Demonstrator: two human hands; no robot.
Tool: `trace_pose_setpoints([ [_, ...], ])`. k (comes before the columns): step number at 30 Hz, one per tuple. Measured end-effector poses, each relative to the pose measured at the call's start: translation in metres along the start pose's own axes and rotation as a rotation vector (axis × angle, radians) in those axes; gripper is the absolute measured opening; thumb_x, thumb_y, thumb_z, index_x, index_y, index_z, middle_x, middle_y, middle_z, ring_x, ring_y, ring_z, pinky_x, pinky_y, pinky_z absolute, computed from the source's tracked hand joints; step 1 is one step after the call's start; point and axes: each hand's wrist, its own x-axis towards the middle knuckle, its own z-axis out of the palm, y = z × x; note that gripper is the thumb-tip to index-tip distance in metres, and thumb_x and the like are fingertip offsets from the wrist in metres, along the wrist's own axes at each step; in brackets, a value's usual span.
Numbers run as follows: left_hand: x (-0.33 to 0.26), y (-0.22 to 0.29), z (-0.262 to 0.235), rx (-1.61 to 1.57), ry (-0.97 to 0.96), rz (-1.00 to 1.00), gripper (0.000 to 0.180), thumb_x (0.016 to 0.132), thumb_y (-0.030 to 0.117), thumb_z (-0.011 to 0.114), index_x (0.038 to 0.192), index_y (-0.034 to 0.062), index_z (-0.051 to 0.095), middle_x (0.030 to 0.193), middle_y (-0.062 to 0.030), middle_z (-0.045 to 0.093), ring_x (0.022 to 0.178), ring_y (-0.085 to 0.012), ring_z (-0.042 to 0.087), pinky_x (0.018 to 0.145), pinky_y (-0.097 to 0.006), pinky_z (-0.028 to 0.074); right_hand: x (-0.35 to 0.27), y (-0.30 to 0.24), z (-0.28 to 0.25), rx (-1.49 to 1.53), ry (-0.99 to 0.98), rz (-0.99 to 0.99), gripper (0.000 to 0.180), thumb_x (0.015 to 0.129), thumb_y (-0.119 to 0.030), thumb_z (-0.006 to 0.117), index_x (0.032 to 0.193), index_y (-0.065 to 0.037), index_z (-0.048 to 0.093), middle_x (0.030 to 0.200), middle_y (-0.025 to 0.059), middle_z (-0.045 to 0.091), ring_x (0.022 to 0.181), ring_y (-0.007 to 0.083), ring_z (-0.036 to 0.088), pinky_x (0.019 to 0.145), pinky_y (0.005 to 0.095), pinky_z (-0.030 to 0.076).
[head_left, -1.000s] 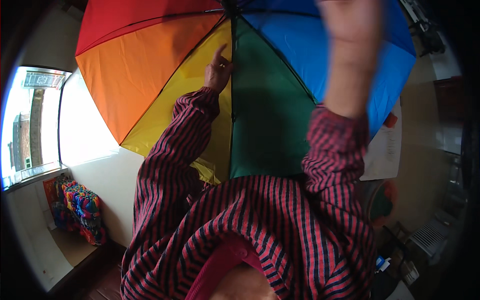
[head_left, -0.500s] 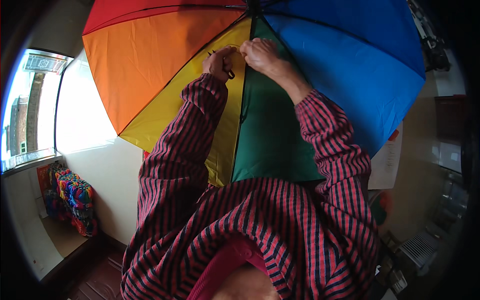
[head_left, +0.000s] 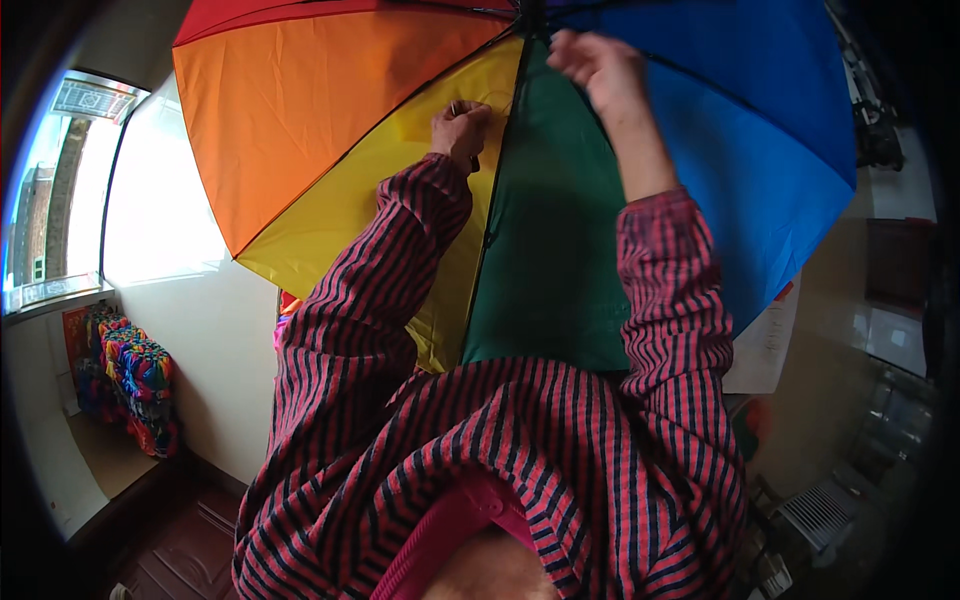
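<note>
In the head view, one open rainbow umbrella [head_left: 560, 250], at least six coloured panels showing, spreads in front of the person. Two hands are at it: the left hand [head_left: 461, 132], over the one yellow panel [head_left: 340, 240], has fingers curled around one small dark object [head_left: 454, 107], too small to identify; the right hand [head_left: 604, 76], near the hub, has loosely bent, blurred fingers, and I cannot tell whether they grip anything.

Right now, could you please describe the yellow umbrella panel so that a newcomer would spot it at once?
Find the large open umbrella filling the upper picture. From its dark hub, the yellow panel widens downward between an orange panel on the left and a green panel on the right. Only this one is yellow, with the left hand in front.
</note>
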Motion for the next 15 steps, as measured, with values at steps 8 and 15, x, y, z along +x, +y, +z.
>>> trace_pose_setpoints([
  [8, 0.009, -0.033, -0.002, 0.451, 0.238, 0.446, 0.01, 0.08, 0.01, 0.062, 0.084, 0.002, 0.066, 0.061, -0.0004, 0.056, 0.059, -0.0132, 0.056, 0.058, -0.025, 0.044, -0.018, -0.151, -0.027, 0.314, 0.274, -0.361, 0.018, 0.09, -0.01, 0.054, 0.073, -0.007, 0.05, 0.061, 0.0014, 0.048, 0.054, 0.0142, 0.049, 0.066, 0.0376, 0.055],
  [15, 0.0, -0.05, -0.01, 0.797, 0.31, 0.723, 0.023, 0.081, 0.019, 0.059, 0.101, 0.0146, 0.071, 0.088, -0.006, 0.061, 0.079, -0.0209, 0.062, 0.071, -0.031, 0.049, -0.077, -0.155, 0.057, 0.225, -0.088, -0.183, 0.014, 0.09, -0.01, 0.057, 0.078, -0.005, 0.054, 0.063, 0.0026, 0.051, 0.06, 0.0148, 0.055, 0.065, 0.0353, 0.055],
])
